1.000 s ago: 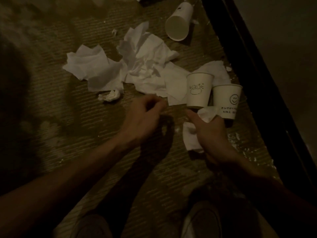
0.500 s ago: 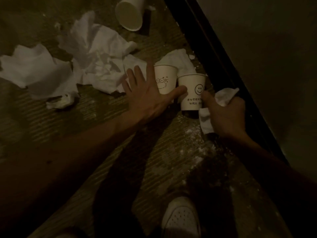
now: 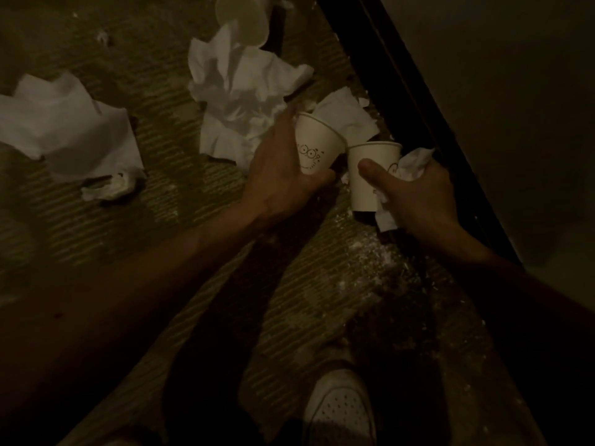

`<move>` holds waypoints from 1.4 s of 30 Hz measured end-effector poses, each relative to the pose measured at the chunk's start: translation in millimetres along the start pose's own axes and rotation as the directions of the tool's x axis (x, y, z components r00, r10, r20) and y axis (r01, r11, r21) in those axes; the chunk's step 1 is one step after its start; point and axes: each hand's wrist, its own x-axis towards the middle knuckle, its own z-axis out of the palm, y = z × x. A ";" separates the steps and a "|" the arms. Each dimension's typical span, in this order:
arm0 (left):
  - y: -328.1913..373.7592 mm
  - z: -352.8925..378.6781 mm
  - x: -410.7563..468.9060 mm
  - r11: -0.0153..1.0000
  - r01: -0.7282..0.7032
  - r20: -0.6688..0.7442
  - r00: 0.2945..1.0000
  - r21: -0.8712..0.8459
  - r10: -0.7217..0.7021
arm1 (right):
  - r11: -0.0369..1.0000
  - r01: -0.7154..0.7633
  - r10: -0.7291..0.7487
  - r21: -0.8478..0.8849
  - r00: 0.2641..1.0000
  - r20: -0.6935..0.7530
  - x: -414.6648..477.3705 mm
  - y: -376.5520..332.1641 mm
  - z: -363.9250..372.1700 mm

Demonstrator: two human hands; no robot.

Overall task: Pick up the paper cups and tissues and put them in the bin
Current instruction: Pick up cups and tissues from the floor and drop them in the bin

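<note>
My left hand grips a white paper cup with a goggle-eyed face, tilted to the left. My right hand holds a crumpled tissue and its thumb presses on a second white cup that stands upright beside the first. A third cup lies on its side at the top of the view. Crumpled white tissues lie on the carpet: a big heap behind my left hand, a sheet behind the two cups, a wide piece at the left and a small wad.
A dark skirting strip and a pale wall run along the right. White crumbs are scattered on the olive carpet below the cups. My white shoe is at the bottom. No bin is in view.
My left hand, flat and spread half a second ago, has closed round the goggle-eyed cup and tilted it. My right hand with the tissue has moved onto the smiley cup.
</note>
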 end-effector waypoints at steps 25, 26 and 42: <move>177.2 -159.3 -236.9 0.366 0.752 0.538 0.652 -0.548 -0.534 | 0.721 -0.682 0.484 0.126 0.625 0.612 -246.3 -65.7 -73.2; 194.9 -174.0 -251.6 0.327 0.742 0.547 0.659 -0.585 -0.516 | 0.683 -0.708 0.431 0.180 0.590 0.683 -265.5 -73.9 -86.0; 364.7 -283.4 -415.9 0.837 0.438 0.317 0.886 -0.327 -0.339 | 0.187 -0.675 0.060 0.714 0.733 0.677 -507.9 -196.3 -239.9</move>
